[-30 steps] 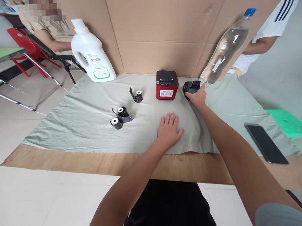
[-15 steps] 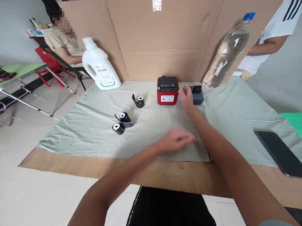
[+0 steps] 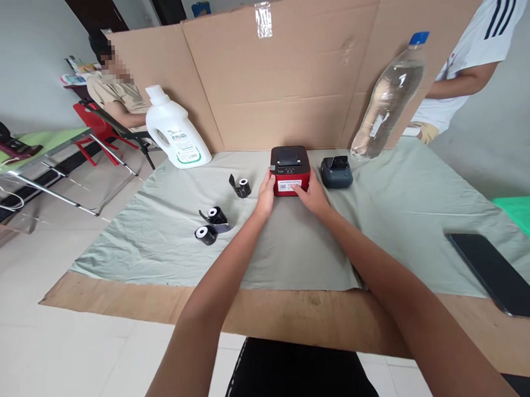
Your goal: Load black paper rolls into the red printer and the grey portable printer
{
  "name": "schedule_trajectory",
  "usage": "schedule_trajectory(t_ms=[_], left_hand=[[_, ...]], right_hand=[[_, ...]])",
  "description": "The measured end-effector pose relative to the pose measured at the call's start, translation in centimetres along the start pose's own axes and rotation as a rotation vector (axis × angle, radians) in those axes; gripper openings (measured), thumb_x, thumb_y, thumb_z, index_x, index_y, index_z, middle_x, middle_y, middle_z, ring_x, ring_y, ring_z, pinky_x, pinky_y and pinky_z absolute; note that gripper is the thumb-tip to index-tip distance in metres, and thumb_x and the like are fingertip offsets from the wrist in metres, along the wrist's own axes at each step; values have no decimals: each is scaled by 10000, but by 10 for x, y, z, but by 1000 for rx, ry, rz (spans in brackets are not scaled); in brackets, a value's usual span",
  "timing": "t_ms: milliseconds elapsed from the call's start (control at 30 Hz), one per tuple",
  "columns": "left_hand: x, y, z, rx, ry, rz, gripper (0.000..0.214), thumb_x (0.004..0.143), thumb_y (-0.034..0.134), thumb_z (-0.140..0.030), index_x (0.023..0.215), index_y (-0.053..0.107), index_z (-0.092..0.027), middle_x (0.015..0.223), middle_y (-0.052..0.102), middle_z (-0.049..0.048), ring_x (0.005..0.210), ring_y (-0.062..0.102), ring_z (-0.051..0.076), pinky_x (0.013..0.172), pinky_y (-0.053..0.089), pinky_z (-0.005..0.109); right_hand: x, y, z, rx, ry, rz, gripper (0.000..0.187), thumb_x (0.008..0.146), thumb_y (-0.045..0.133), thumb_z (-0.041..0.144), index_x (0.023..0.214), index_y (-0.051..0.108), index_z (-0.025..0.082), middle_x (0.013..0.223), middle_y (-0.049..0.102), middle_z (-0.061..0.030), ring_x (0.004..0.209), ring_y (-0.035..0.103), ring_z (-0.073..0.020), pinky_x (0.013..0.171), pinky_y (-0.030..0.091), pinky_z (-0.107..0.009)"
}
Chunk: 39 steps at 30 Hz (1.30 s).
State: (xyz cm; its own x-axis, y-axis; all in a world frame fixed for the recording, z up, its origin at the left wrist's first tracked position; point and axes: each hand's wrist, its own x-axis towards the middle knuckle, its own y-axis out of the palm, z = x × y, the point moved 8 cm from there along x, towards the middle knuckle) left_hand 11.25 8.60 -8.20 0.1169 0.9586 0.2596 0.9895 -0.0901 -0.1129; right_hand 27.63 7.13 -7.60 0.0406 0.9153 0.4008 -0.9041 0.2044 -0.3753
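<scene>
A small red and black printer (image 3: 290, 165) stands on the grey-green cloth (image 3: 169, 226) near the cardboard back wall. My left hand (image 3: 266, 196) grips its left side and my right hand (image 3: 309, 198) holds its front right corner. Just right of it sits a dark blue printer (image 3: 336, 172), touched by neither hand. Three black rolls with white cores lie to the left: one (image 3: 242, 185) close to the red printer, two (image 3: 211, 223) nearer me.
A white detergent jug (image 3: 174, 132) stands at the back left. A clear bottle with a blue cap (image 3: 388, 99) leans at the back right. A black phone (image 3: 496, 273) lies at the right edge. One person sits behind left, another stands at the far right.
My right hand left the dark blue printer and moved to the red one. My left hand lifted off the cloth and reached forward to the red printer's left side.
</scene>
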Motion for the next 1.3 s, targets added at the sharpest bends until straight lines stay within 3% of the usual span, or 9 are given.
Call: schedule_trajectory(t_ms=[67, 233, 333, 433, 600, 733, 867, 1000, 1300], left_hand=[[-29, -7, -11, -48, -5, -17, 558, 1072, 368, -380, 1608, 414, -231, 1679, 465, 38, 1603, 369, 201, 1325, 336, 438], [-115, -7, -43, -53, 43, 79, 690, 1011, 493, -373, 1669, 306, -291, 1730, 375, -3, 1631, 311, 216, 1354, 285, 416], [-153, -3, -45, -8, 3, 116, 717, 1018, 469, -376, 1691, 231, -306, 1752, 322, -1, 1634, 304, 219, 1345, 312, 426], [-173, -1, -41, 15, -20, 124, 715, 1017, 465, -359, 1690, 236, -284, 1748, 333, 19, 1631, 311, 229, 1349, 306, 441], [-180, -3, -37, -20, -44, 101, 675, 995, 496, -347, 1652, 356, -282, 1723, 388, -1, 1630, 317, 241, 1360, 283, 441], [-179, -9, -32, -122, -36, 35, 601, 979, 512, -331, 1577, 490, -282, 1683, 460, 0, 1610, 358, 267, 1357, 282, 443], [-175, -25, -39, 2, 165, -109, 601, 955, 549, -308, 1551, 483, -268, 1664, 460, 83, 1541, 434, 293, 1216, 446, 463], [-175, -38, -48, 218, 351, -225, 518, 928, 584, -319, 1440, 562, -244, 1490, 584, 130, 1286, 574, 289, 975, 523, 424], [-173, -30, -52, 205, 479, -133, 448, 1034, 531, -454, 1433, 555, -252, 1314, 704, 106, 997, 597, 229, 955, 494, 408]], right_hand=[[-23, -9, 18, -10, -38, 5, 851, 861, 672, 460, 1600, 372, 163, 1544, 575, -186, 1384, 595, -336, 1194, 472, -514], [-99, -31, 64, -90, -95, 2, 797, 904, 631, 454, 1619, 360, 230, 1572, 551, -149, 1459, 526, -337, 1248, 411, -560], [-137, -37, 73, -120, -73, -20, 783, 906, 636, 464, 1612, 367, 259, 1564, 554, -148, 1479, 504, -354, 1254, 397, -601], [-159, -36, 71, -109, -71, -34, 760, 910, 639, 454, 1595, 383, 247, 1566, 543, -164, 1479, 502, -366, 1248, 405, -610], [-168, -32, 64, -71, -100, -21, 726, 913, 657, 416, 1558, 409, 193, 1529, 551, -212, 1427, 545, -366, 1224, 427, -608], [-167, -37, 59, -60, -78, -106, 740, 856, 714, 396, 1509, 441, 179, 1445, 596, -210, 1333, 599, -358, 1148, 497, -601], [-164, -45, 57, 36, -54, -157, 677, 909, 639, 387, 1527, 416, 224, 1542, 512, -189, 1360, 575, -312, 1127, 522, -545], [-159, -52, 48, 135, 17, -142, 671, 941, 583, 432, 1551, 385, 234, 1592, 470, -190, 1348, 588, -298, 1118, 527, -532], [-155, -49, 48, 187, 41, -94, 683, 936, 592, 465, 1545, 406, 217, 1536, 542, -195, 1401, 544, -307, 1126, 516, -513]])
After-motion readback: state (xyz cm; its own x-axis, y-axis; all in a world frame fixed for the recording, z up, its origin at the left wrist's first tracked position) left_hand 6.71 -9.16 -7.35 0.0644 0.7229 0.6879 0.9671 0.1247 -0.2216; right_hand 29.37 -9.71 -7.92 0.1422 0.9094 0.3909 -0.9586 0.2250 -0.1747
